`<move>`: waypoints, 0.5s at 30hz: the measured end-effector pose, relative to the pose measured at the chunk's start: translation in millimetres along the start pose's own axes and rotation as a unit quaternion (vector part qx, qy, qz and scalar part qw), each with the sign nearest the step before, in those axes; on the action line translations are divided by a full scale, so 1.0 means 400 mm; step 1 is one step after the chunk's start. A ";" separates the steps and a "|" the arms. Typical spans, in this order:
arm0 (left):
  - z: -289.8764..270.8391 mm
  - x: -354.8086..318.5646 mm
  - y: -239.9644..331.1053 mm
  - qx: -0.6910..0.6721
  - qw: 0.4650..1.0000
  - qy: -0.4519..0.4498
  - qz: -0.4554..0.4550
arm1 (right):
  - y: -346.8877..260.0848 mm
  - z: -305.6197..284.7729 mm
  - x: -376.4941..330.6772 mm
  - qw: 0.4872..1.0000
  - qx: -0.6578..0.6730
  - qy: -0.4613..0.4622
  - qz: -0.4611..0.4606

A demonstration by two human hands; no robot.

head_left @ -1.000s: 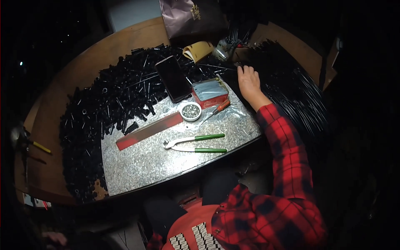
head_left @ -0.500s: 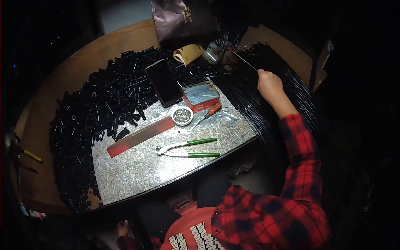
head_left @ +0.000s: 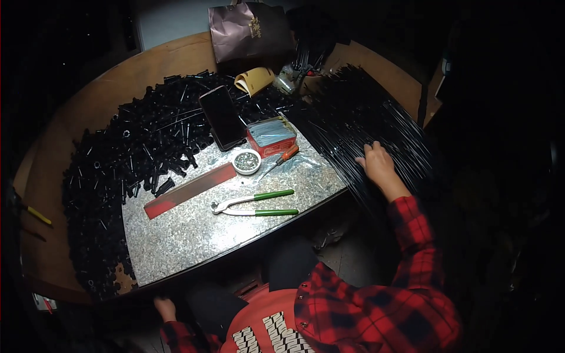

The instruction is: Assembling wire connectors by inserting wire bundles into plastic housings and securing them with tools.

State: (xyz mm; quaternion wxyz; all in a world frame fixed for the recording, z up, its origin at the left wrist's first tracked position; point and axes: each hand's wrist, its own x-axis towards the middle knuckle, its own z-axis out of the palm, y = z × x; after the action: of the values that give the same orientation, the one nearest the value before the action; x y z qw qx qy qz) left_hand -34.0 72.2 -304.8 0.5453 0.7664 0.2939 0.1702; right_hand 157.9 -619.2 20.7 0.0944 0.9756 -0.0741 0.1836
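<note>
My right hand [head_left: 379,167] is over a broad pile of long thin black rods [head_left: 376,112] at the right of the table. Its thumb and fingers are apart, fingertips at the rods, and nothing shows held. Low at the left, my left hand [head_left: 166,309] hangs by the table's front edge, its fingers too dim to make out. On the speckled stone slab [head_left: 170,247] lie green-handled pincers [head_left: 256,203], a reddish bar [head_left: 189,191] and an orange-handled screwdriver [head_left: 285,156]. Behind them stand a white bowl [head_left: 246,162] of small metal pieces and a red box [head_left: 271,135] of thin grey pins.
A heap of black tubular parts [head_left: 153,123] covers the table's left and back. A dark phone [head_left: 222,117] lies on its edge. Behind are a yellow booklet [head_left: 255,81] and a brownish paper bag [head_left: 250,35]. Yellow-handled pliers [head_left: 38,215] are at the far left.
My right hand has drawn back toward me and opened; the thin rod it held is no longer in it. My left hand has moved up toward the table's edge. The view has shifted slightly.
</note>
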 end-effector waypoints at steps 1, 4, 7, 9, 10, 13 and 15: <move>0.004 -0.004 0.014 0.080 0.996 0.000 0.040 | 0.019 0.040 0.004 1.000 0.001 -0.007 -0.013; 0.021 -0.029 0.116 0.239 0.964 0.004 0.114 | 0.028 0.055 0.015 0.999 0.003 -0.046 0.007; 0.037 -0.081 0.237 0.199 0.978 -0.038 0.050 | 0.016 0.033 0.037 0.986 0.037 -0.142 0.074; 0.055 -0.104 0.280 0.163 0.981 -0.031 0.100 | 0.029 0.047 0.047 0.987 0.058 -0.138 0.064; 0.063 -0.090 0.252 0.163 0.981 -0.045 0.091 | 0.026 0.044 0.054 0.980 0.102 -0.149 0.086; 0.103 -0.112 0.282 0.138 0.982 -0.067 0.114 | 0.037 0.074 0.063 0.981 0.100 -0.135 0.092; 0.121 -0.110 0.279 0.119 0.983 -0.076 0.114 | 0.034 0.062 0.067 0.980 0.096 -0.147 0.089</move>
State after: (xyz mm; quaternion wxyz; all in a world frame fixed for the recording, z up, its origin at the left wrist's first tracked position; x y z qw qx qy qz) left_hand -10.2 -17.5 -214.5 0.4480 0.8648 0.1810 0.1362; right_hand 188.7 -640.5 10.1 -0.0286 0.9859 -0.1561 0.0524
